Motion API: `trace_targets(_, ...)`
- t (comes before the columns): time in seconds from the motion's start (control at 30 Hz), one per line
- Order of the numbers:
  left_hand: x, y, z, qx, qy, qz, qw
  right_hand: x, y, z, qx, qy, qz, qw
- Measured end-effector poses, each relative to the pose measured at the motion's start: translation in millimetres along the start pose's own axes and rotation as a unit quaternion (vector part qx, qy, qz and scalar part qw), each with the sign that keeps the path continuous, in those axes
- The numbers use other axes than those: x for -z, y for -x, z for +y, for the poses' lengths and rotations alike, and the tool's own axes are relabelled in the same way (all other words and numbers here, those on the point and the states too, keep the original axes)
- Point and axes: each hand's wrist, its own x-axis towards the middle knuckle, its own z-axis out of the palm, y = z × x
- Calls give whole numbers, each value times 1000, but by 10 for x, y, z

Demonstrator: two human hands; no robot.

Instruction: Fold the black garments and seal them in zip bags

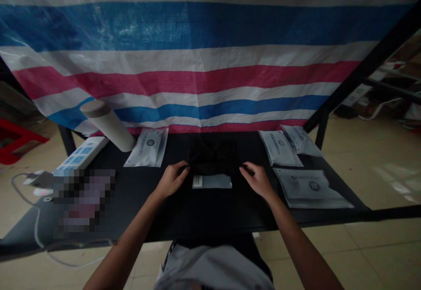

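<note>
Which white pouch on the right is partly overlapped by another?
The rearmost pouch, at the far right: its left edge lies under the neighbouring pouch.

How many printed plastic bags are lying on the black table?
4. One bag lies left of the black fabric; a second bag and third bag overlap at the far right; a fourth bag lies beside the right hand. More could be hidden under the fabric.

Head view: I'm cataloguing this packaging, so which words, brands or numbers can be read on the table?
Left white packet: appears to read "ROCKBROS"; smaller print unreadable.
Middle white packet: appears to read "ROCKBROS", printed sideways; rest unreadable.
Rear right packet: too blurred to read.
Front right packet: round logo, print too blurred to read.
Grey slip between the hands: too small to read.
</note>
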Motion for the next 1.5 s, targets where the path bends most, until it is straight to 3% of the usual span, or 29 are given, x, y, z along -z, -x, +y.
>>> trace_targets(0.13, -37, -434, -78, 61, -45, 80, 994, -93, -444, 97, -51, 53, 29, 997)
trace_targets(0.27, -97, -711, -317, 78, -128, 63, 987, -134, -715, 177, -106, 174, -44, 978)
trace_targets(0.47, -203, -775, -633, 112, -127, 72, 983, -157, -912, 288, -115, 201, -16, 973)
trace_targets(0.57, -246, -772, -680, 97, -144, 64, 983, -217, -970, 391, -120, 160, -35, 979)
trace_targets(0.67, -261, -757, -686, 115, -81, 70, 988, -290, -990, 484, -119, 103, -58, 986)
trace_targets(0.77, -245, -729, -658, 104, 95, 59, 988, -320, -981, 537, -130, -14, -67, 989)
trace_targets(0.83, -221, -714, -621, 79, 211, 49, 973, -298, -961, 547, -142, -104, -67, 982)
trace_targets(0.93, -168, -705, -549, 55, 268, 26, 962, -213, -916, 524, -137, -146, -98, 975)
trace_targets(1.03, -84, -697, -469, 14, 242, -18, 970, -111, -878, 457, -84, -120, -151, 978)
trace_targets(1.17, 73, -629, -326, -33, 152, -69, 985, 12, -848, 303, -15, -66, -177, 982)
trace_targets(1.3, 178, -448, -113, -49, 37, -85, 994, 104, -757, 110, 40, -23, -204, 978)
trace_targets(1.5, 74, -102, 159, -74, -92, -57, 991, 130, -478, -127, 61, 66, -125, 988)
